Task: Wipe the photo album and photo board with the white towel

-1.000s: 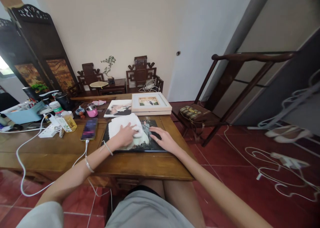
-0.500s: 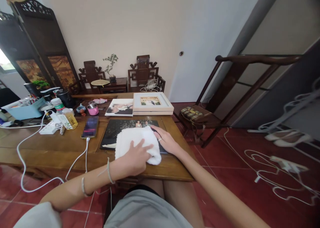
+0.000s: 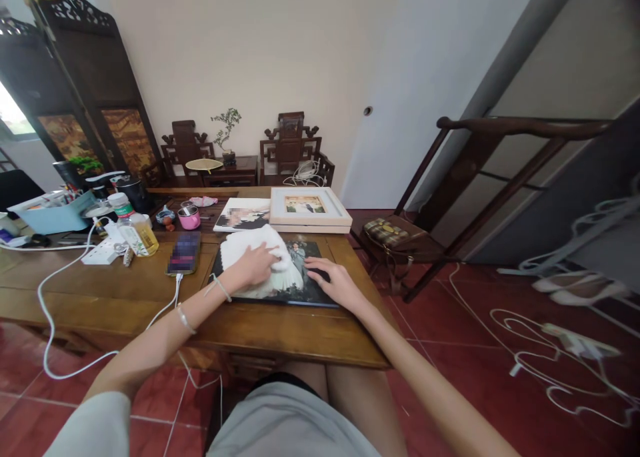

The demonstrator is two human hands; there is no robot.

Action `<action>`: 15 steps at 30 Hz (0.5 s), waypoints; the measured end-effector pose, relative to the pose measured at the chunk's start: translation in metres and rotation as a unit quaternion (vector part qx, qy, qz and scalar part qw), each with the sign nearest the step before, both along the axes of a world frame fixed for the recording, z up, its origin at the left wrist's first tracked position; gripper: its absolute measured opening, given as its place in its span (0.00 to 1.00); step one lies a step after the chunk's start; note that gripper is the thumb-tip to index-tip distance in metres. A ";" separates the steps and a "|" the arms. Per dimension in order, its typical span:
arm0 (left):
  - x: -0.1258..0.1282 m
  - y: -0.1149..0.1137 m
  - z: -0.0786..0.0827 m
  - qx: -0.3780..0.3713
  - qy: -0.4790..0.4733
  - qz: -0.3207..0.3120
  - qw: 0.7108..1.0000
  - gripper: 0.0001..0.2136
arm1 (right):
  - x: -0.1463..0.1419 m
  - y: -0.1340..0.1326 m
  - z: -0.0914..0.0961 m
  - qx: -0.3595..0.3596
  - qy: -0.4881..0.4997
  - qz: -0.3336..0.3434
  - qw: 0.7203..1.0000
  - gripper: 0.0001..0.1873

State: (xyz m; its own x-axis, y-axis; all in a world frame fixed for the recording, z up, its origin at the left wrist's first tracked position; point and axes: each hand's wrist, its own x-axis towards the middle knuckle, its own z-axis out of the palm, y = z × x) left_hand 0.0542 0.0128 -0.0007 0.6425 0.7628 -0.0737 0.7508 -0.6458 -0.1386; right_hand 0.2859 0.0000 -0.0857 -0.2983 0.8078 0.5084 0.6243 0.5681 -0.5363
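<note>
on the table (image 3: 300, 330), the photo panel (image 3: 311, 290) might be skidded by sideways pressure through the white cloth (image 3: 239, 249) under the left hand (image 3: 254, 267), whose pinch cannot be told, being only touched by the loosely spread right hand (image 3: 336, 282).

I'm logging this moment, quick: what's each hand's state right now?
Left hand: open, fingers spread on the white cloth.
Right hand: open, laid on the photo, gripping nothing.
</note>
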 end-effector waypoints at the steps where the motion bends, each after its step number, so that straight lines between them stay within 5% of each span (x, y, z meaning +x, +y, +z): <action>1: 0.004 0.007 0.000 -0.001 -0.002 -0.011 1.000 0.20 | 0.000 0.000 -0.001 -0.003 0.000 -0.003 1.000 0.12; 6: 0.018 0.016 -0.004 -0.005 -0.001 -0.041 0.999 0.22 | -0.003 -0.004 -0.004 0.012 0.000 -0.014 1.000 0.13; 15: 0.001 -0.069 0.005 -0.010 0.017 -0.166 0.986 0.20 | -0.007 -0.007 -0.002 0.037 0.006 -0.014 0.999 0.10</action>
